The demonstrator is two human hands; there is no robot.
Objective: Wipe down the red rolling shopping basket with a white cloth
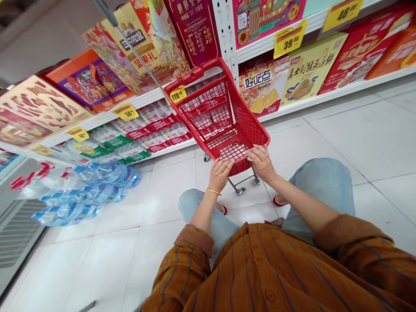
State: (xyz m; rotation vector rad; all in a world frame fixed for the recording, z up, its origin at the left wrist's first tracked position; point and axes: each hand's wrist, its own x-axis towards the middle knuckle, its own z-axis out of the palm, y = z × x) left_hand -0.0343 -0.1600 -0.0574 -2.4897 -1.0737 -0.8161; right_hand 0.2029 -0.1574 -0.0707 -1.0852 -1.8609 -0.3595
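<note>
A small red plastic shopping cart [248, 115] stands in front of me, close to the shelves. Its mesh floor and far handle bar show, and casters are visible underneath. My left hand [221, 173], with a thin gold bracelet at the wrist, has its fingers curled over the near rim. On the same rim, farther right, my right hand [261, 162] is closed with its fingers over the edge. Both thumbs are mostly hidden. A thin grey pole [139, 52] rises at the cart's far left corner.
Shelves with boxed snacks [315, 67] and yellow price tags [290, 39] run behind the cart. Packs of blue-labelled water bottles [87, 190] lie on the tiled floor [156, 268] at left, near a grey vented unit [19, 234]. My bent knees flank the cart's near end.
</note>
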